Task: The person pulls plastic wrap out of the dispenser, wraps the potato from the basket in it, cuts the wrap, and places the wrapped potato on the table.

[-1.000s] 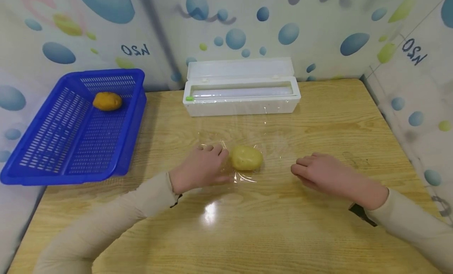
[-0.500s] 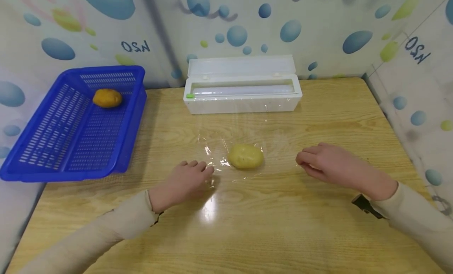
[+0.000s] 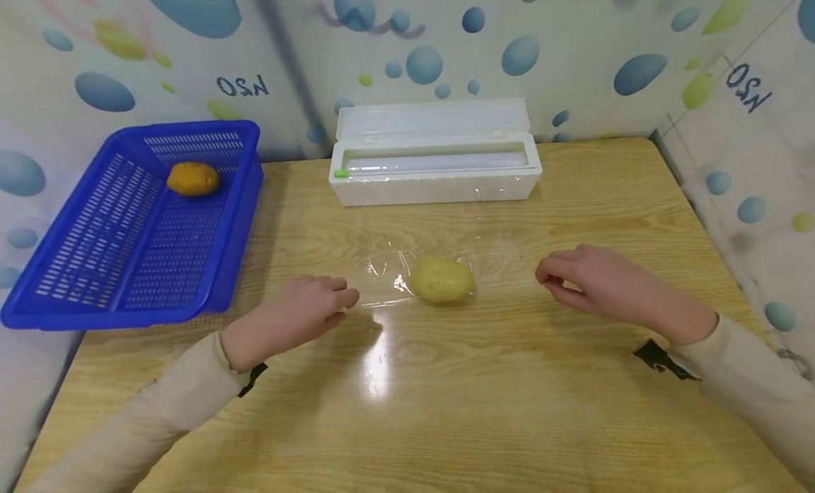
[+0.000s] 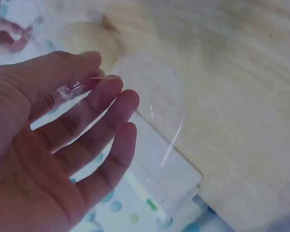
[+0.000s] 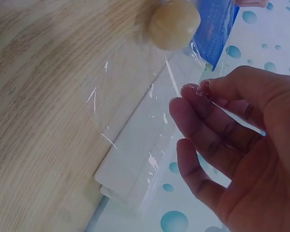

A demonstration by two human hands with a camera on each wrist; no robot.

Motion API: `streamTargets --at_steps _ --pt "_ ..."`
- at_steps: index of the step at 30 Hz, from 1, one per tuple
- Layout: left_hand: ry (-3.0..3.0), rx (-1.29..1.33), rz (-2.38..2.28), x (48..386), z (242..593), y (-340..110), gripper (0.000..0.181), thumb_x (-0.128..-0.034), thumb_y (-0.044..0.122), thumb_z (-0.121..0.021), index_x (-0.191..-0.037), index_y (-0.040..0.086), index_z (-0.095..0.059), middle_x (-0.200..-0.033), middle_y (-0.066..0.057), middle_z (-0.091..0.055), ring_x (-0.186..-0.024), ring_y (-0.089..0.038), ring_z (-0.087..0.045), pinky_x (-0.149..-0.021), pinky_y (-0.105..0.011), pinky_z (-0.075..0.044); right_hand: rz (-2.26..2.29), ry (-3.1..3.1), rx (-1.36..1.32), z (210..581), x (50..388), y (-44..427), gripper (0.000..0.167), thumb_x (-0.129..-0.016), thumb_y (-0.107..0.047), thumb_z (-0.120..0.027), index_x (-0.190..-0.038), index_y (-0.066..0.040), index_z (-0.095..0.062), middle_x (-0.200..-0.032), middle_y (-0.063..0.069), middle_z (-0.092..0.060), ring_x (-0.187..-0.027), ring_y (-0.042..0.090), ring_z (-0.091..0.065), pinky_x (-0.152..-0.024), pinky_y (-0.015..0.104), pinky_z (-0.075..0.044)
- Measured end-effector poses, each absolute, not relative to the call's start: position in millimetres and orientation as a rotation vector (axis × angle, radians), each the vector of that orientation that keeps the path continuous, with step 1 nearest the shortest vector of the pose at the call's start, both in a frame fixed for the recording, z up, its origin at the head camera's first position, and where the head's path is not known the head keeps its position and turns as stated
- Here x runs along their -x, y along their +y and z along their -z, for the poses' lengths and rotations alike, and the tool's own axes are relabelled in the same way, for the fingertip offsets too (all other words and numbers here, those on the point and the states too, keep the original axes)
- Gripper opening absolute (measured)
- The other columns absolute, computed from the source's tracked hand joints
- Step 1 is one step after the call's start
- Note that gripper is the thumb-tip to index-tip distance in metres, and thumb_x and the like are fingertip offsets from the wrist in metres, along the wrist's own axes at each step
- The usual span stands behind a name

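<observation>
Fingertips of the left hand (image 3: 294, 316) and right hand (image 3: 601, 284) pinch clear plastic film (image 3: 385, 270) by its edges, apparently to hold it spread either side of the smooth, oval yellow potato (image 3: 441, 281) just below mid-frame.

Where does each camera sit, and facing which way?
Head: worn there, facing forward and down at the pale potato; left hand, right hand, sleeves show.
Left wrist: worn there, facing left fingers, cling film; both hands show.
Right wrist: worn there, facing right fingers; mainly right hand shows.
Both wrist views share pale potato and cling film.
</observation>
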State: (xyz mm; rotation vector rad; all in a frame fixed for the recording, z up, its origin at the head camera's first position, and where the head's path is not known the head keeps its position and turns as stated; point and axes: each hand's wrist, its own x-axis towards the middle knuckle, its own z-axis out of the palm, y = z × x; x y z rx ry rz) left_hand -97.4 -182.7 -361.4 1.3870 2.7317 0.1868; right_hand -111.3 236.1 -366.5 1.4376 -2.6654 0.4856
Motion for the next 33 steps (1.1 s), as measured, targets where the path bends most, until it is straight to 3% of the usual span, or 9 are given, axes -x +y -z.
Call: streamTargets --at_steps 1,3,9,15,33 --pt "2.722 -1.398 -0.226 100 360 -184 0.03 -0.0763 -0.001 -0.077 -0.077 0.011 -0.05 -0.068 0.004 -0.045 -0.057 -0.012 -0.048 -0.051 -0.026 -0.041 -0.478 -2.677 -1.43 366 112 236 0.011 -0.089 -0.016 -0.069 -0.087 -0.016 -0.059 -0.079 -0.014 -0.053 -0.061 0.0 -0.04 -0.057 0.028 -0.041" --pt "2.688 -1.407 -0.299 106 359 -188 0.03 -0.0776 -0.004 -0.074 -0.077 0.012 -0.05 -0.069 0.005 -0.046 -0.059 -0.011 -0.049 -0.051 -0.025 -0.042 -0.484 -2.699 -1.418 364 113 237 0.028 -0.075 0.001 -0.076 -0.087 -0.017 -0.059 -0.079 -0.015 -0.054 -0.061 0.0 -0.041 -0.057 0.028 -0.041" --pt "2.538 -1.354 -0.518 124 355 -196 0.021 -0.0835 -0.006 -0.069 -0.082 0.013 -0.059 -0.078 0.008 -0.056 -0.07 -0.008 -0.054 -0.06 -0.027 -0.047 -0.587 -2.747 -1.4 364 121 238 0.025 -0.079 0.004 -0.072 -0.088 -0.015 -0.06 -0.08 -0.014 -0.054 -0.063 -0.001 -0.043 -0.056 0.023 -0.043" --pt "2.409 -1.269 -0.705 140 359 -200 0.014 -0.0858 -0.006 -0.067 -0.085 0.008 -0.065 -0.081 0.001 -0.065 -0.073 -0.008 -0.06 -0.063 -0.027 -0.052 -0.691 -2.893 -1.338 365 132 240 0.02 -0.085 0.002 -0.069 -0.09 -0.016 -0.061 -0.082 -0.014 -0.055 -0.068 0.001 -0.047 -0.059 0.025 -0.044" --pt "2.377 -1.168 -0.788 167 368 -204 0.012 -0.0849 -0.006 -0.068 -0.085 0.003 -0.06 -0.078 0.001 -0.064 -0.074 -0.012 -0.063 -0.067 -0.031 -0.053 -0.863 -3.073 -1.273 372 157 233 0.013 -0.09 0.001 -0.063 -0.088 -0.012 -0.064 -0.081 -0.005 -0.061 -0.069 0.007 -0.052 -0.062 0.026 -0.047"
